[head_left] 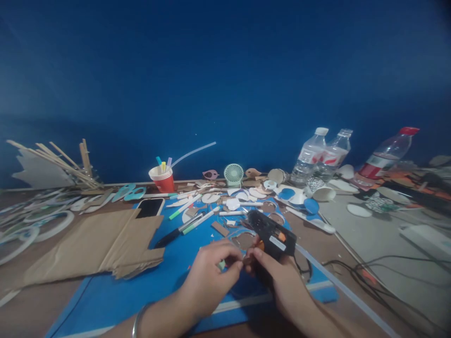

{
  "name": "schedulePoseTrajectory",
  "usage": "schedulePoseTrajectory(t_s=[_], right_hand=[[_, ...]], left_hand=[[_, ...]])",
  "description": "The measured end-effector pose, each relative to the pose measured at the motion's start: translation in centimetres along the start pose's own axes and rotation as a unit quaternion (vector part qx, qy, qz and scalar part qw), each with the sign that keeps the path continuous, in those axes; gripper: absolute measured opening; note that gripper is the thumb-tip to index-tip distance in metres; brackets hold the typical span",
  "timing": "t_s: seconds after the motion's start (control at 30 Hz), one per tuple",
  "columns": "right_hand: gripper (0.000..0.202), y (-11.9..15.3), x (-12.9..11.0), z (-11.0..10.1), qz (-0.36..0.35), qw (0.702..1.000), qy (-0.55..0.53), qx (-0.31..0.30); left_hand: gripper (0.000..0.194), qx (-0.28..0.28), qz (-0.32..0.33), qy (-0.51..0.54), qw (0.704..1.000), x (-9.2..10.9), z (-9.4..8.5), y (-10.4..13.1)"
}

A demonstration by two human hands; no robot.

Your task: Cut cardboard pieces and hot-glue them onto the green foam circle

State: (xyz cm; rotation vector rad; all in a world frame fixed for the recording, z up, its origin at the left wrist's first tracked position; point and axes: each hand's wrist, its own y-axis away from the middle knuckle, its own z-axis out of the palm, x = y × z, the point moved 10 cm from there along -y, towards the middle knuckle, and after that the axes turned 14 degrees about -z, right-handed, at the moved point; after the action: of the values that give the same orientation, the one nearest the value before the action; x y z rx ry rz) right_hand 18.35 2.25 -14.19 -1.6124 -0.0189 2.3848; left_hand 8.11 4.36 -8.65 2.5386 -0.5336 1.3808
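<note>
My right hand [282, 277] is wrapped round a black hot glue gun [273, 234], whose nozzle points up and away to the left. A long translucent glue stick [347, 293] runs out of its back end. Beside it, my left hand [214, 272] is closed in a pinch, with a silver bracelet [136, 324] on the wrist. A small brown bit shows where the fingertips of both hands meet, and a pale green bit [221, 265] shows by the left fingers. What these bits are, I cannot make out. Both hands are above a blue mat [176, 277].
Torn cardboard [91, 244] and a phone [151, 207] lie to the left. Markers [200, 219] and paper scraps cover the mat's far part. A red cup [163, 180], a small fan [233, 174] and plastic bottles [310, 155] stand along the blue wall. Black cables [373, 267] cross the right side.
</note>
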Motion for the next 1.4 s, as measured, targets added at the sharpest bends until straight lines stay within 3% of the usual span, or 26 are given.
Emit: schedulePoseTrajectory(t_s=[0.23,0.4,0.53,0.67,0.77,1.0,1.2,1.4], right_hand=[[0.026,0.0,0.5,0.7,0.0,0.999,-0.026,-0.043],[0.025,-0.2,-0.2,0.5,-0.006,0.998,0.041,-0.039],[0.019,-0.4,-0.8,0.6,-0.019,0.996,0.073,-0.045],[0.024,-0.4,-0.6,0.1,-0.033,0.998,0.051,-0.03],[0.027,-0.5,-0.4,-0.2,-0.043,0.998,0.036,-0.027],[0.026,-0.5,-0.4,-0.7,-0.044,0.997,0.059,-0.007],[0.023,-0.1,0.2,-0.7,-0.044,0.999,-0.01,-0.001],[0.018,-0.1,-0.4,-0.7,-0.053,0.995,0.078,-0.017]], left_hand=[[0.015,-0.006,-0.001,0.025,1.0,-0.4,0.1,0.0],[0.011,-0.006,-0.064,0.03,0.997,-1.5,0.3,-0.1],[0.009,-0.048,-0.127,0.109,0.985,-2.5,1.0,-0.4],[0.016,-0.114,-0.171,0.212,0.955,-3.2,2.0,-0.4],[0.016,-0.131,-0.187,0.245,0.942,-3.4,2.4,-0.4],[0.016,-0.095,-0.148,0.141,0.974,-2.8,1.8,-0.4],[0.012,-0.067,-0.135,0.156,0.976,-2.8,1.0,-0.5],[0.009,-0.036,-0.113,0.129,0.984,-2.2,0.3,-0.5]])
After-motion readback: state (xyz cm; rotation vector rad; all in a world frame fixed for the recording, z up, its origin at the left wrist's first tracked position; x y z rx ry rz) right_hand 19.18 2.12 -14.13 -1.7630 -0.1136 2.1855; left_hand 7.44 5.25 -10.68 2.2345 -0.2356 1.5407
